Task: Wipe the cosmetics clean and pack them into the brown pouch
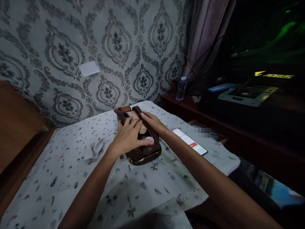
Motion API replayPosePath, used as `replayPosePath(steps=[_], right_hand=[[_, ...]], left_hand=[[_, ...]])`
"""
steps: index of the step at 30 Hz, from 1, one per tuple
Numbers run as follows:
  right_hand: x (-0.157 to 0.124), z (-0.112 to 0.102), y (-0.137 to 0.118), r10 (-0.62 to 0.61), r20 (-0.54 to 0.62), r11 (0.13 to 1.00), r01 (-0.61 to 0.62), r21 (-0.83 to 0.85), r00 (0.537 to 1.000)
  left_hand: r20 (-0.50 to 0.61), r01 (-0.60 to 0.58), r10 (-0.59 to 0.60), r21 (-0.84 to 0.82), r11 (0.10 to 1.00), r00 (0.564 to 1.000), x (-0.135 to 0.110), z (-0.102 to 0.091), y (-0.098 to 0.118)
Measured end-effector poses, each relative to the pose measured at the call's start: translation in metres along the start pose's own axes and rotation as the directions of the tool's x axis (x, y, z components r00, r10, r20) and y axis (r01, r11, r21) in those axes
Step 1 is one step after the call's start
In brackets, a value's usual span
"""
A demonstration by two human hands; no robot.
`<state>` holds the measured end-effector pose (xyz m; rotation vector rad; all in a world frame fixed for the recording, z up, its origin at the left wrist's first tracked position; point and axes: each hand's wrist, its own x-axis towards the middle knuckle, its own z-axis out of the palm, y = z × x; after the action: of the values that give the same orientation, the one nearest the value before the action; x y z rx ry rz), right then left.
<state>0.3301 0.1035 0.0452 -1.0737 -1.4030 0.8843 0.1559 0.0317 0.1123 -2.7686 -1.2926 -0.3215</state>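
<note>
A dark brown zip pouch (143, 156) lies open on the patterned white tablecloth (65, 178), with pinkish cosmetic items showing inside it. My left hand (128, 137) rests on top of the pouch, fingers stretched over its opening. My right hand (151, 122) lies flat along the pouch's far right edge, fingers extended toward its back end. Both hands touch the pouch; whether either grips an item inside is hidden.
A phone (189, 141) with a lit screen lies right of the pouch. A crumpled grey cloth (95, 149) sits to the left. A water bottle (181, 88) and a dark desk (242, 124) stand at the right; a wooden headboard (12, 129) at the left.
</note>
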Motion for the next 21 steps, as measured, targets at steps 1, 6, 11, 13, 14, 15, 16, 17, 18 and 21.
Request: replayPosePath(steps=[1,6,11,13,14,15,16,17,18,21], right_hand=[[0.000,0.000,0.000,0.002,-0.003,1.000,-0.002,-0.005,1.000],[0.000,0.000,0.001,0.002,-0.009,1.000,-0.002,-0.004,1.000],[-0.004,-0.001,-0.002,-0.002,0.051,1.000,0.001,0.017,0.999],[-0.006,-0.002,-0.004,0.013,0.055,0.999,-0.015,0.029,0.998],[-0.007,-0.003,-0.005,0.024,0.050,0.999,-0.025,0.029,0.998],[-0.008,-0.003,-0.005,0.033,0.046,0.999,-0.034,0.021,0.998],[-0.009,-0.004,-0.004,0.036,0.041,0.999,-0.037,0.008,0.999],[-0.009,-0.004,-0.003,0.036,0.036,0.999,-0.035,-0.011,0.999],[-0.010,-0.005,-0.002,0.033,0.028,0.999,-0.032,-0.036,0.999],[-0.014,-0.005,0.003,0.008,0.009,0.992,-0.007,-0.130,1.000]], left_hand=[[0.016,0.005,-0.005,-0.001,1.000,1.000,0.000,0.000,0.000],[0.025,-0.007,0.008,-0.022,1.000,1.000,0.001,0.002,0.000],[-0.007,0.023,-0.024,-0.044,0.999,1.000,0.000,0.004,0.002],[-0.017,0.022,-0.023,-0.052,0.998,1.000,-0.001,0.005,0.004],[-0.026,0.023,-0.025,-0.052,0.998,0.999,-0.002,0.007,0.005],[-0.039,0.028,-0.030,-0.047,0.998,0.999,-0.003,0.008,0.005],[-0.054,0.038,-0.040,-0.038,0.999,0.998,-0.003,0.009,0.006],[-0.071,0.050,-0.051,-0.024,0.998,0.996,-0.004,0.011,0.006],[-0.090,0.060,-0.060,-0.009,0.998,0.994,-0.005,0.012,0.006],[-0.138,0.068,-0.063,0.030,0.997,0.988,-0.005,0.017,0.005]])
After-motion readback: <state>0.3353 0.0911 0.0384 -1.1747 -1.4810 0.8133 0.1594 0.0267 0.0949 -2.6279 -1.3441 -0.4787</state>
